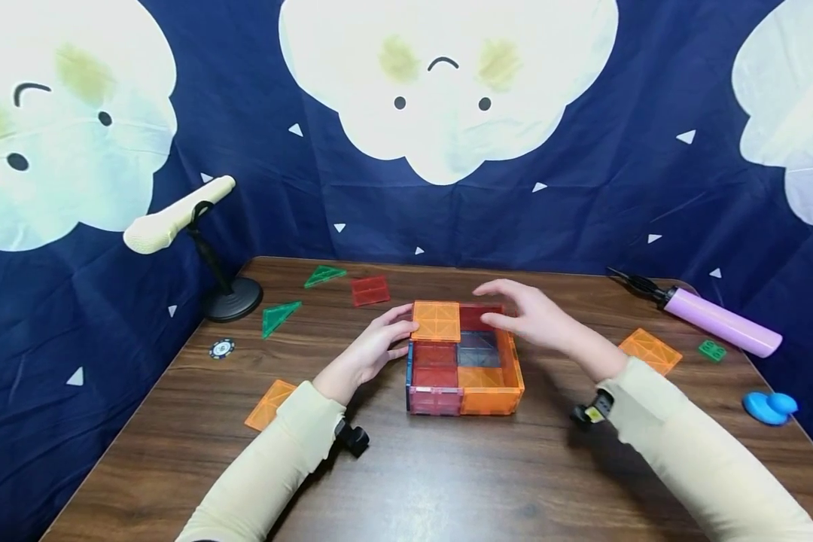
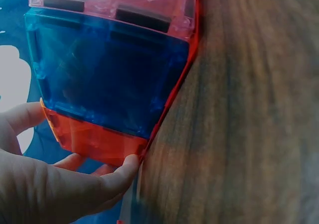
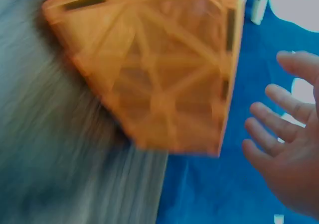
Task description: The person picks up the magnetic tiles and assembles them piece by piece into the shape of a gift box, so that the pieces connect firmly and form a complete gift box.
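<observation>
A low box of translucent magnetic tiles [image 1: 491,403] stands mid-table, with orange, red, pink and blue sides. An orange square tile [image 1: 436,321] lies flat over its back left part; the other sections are uncovered from above. My left hand [image 1: 373,346] holds the back left corner, fingertips against the orange tile and the box side. In the left wrist view, its fingers spread round the end of the box beside a blue tile [image 2: 109,74]. My right hand [image 1: 531,316] hovers over the back right corner, fingers apart and holding nothing. In the right wrist view, it is clear of the orange side [image 3: 164,79].
Loose orange tiles [image 1: 650,351] lie left and right of the box. Green triangles [image 1: 281,318] and a red tile [image 1: 369,290] lie behind left. A stand [image 1: 233,299], poker chip [image 1: 221,348], pink-handled tool [image 1: 725,322], green brick [image 1: 712,350] and blue knob [image 1: 770,407] sit near the edges.
</observation>
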{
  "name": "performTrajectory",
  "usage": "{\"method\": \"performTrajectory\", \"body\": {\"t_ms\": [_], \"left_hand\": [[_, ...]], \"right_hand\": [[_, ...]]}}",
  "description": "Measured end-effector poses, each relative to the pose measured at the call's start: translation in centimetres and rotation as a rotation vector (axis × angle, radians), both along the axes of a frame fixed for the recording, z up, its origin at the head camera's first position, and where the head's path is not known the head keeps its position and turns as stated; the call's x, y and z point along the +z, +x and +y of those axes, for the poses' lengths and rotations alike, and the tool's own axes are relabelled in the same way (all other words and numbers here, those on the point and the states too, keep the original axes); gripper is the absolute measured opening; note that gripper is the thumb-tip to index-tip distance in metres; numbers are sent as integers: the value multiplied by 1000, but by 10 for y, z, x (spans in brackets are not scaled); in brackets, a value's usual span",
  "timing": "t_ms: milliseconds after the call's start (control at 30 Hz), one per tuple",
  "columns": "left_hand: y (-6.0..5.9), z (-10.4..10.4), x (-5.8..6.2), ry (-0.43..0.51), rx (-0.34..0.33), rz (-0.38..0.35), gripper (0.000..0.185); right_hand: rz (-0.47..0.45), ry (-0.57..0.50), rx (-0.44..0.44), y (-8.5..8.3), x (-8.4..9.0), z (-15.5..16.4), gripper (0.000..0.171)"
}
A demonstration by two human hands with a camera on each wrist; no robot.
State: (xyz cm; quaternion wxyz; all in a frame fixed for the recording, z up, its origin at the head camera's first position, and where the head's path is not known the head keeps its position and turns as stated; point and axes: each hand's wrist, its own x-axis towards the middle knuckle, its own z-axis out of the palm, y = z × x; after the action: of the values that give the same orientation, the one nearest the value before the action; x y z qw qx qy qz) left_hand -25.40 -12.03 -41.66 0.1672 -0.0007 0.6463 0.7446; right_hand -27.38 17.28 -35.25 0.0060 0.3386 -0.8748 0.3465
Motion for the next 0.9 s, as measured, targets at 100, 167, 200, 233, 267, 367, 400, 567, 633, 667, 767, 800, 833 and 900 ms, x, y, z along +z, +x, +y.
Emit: {"method": "performTrajectory", "body": {"t_ms": [100,167,200,233,267,367,400,567,633,667,767,800,833,900], "left_hand": [[0,1,0,6,-6,-1,63],[-1,2,0,6,-9,-3,63],[-1,2,0,5,-9,-4,63],[-1,2,0,6,-7,-6,63],[-1,2,0,8,-5,-9,63],[-2,1,-1,8,0,-13,62],[-2,1,-1,12,0,-14,62],[0,-5,-1,24,11,-4,61],[1,-6,-1,22,13,-2,62],[1,-6,-1,20,11,-1,62],[1,-3,-2,21,1,-3,62],[1,-2,-2,24,-5,-3,62],[1,-1,-2,20,-10,-3,62],[1,-2,-2,15,-14,-1,63]], "right_hand": [[-8,-12,-110,11,-4,36,39],[-8,3,-184,19,-9,61,38],[-5,20,-219,24,-12,73,38],[1,39,-253,28,-15,85,39],[-3,71,-293,32,-19,96,40],[-15,196,-397,40,-33,128,45],[-30,243,-430,42,-38,137,48],[-83,400,-510,39,-55,166,59],[-77,425,-511,38,-60,170,59],[-68,426,-506,37,-62,171,57],[-10,416,-468,38,-67,170,50],[10,408,-456,39,-67,168,48],[18,396,-446,40,-68,165,47],[38,378,-422,40,-69,159,44]]}}
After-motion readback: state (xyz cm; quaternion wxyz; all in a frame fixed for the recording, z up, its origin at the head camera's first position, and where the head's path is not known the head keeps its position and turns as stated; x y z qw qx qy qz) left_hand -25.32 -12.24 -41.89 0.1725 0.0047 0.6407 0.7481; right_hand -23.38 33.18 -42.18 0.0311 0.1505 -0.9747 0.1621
